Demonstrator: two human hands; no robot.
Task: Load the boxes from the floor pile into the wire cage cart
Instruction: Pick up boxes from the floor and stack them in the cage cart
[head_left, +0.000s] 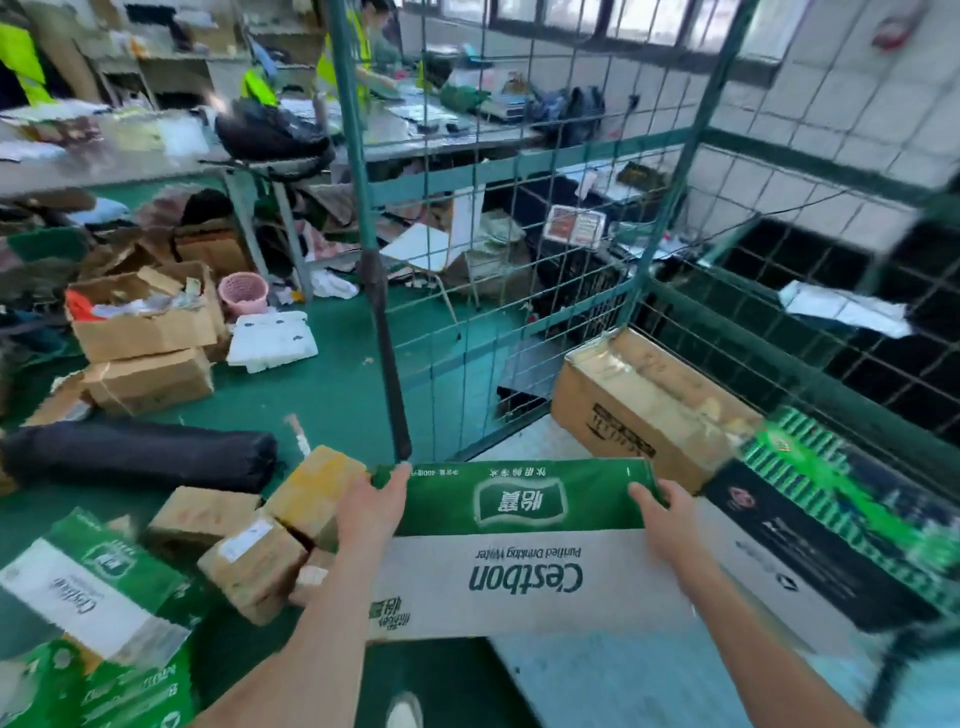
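I hold a green and white Cestbon water box (519, 551) in front of me at the open front of the wire cage cart (691, 171). My left hand (371, 506) grips its far left corner and my right hand (657, 519) grips its far right edge. Inside the cart a taped brown box (639, 405) sits at the back, and a black, white and green box (831, 525) lies to its right. On the green floor to my left lies the pile: several small brown taped boxes (249, 561) and another Cestbon box (98, 582).
A dark rolled bundle (140, 454) lies on the floor left of the cart's green post (387, 332). Open cardboard boxes (145, 322), a pink basket (243, 293) and white foam lie farther left. Long work tables with people in yellow vests stand behind.
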